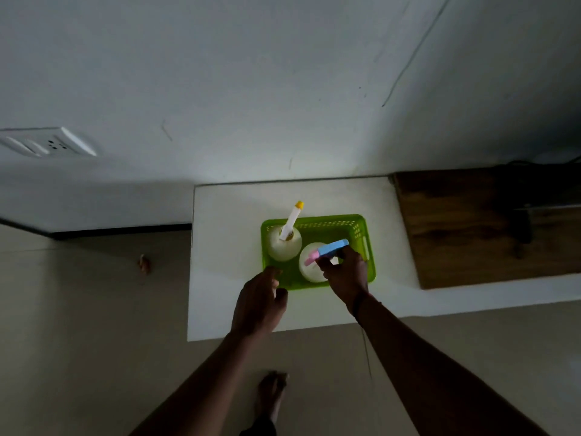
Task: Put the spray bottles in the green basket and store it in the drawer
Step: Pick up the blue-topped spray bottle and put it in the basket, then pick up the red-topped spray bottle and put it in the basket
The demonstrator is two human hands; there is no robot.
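Hands: right (345, 273) round bottle (332, 247), left (259, 305) slack

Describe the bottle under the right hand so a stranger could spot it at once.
On the white table sits a green basket with two white bottles. Take the near-right one, gripped by the right hand. Only it has a blue-and-pink trigger head; its neighbour has a white nozzle tipped yellow.

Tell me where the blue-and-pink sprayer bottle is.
In the head view the blue-and-pink sprayer bottle stands in the right half of the green basket on the white table, beside the yellow-nozzle bottle, gripped by the right hand.
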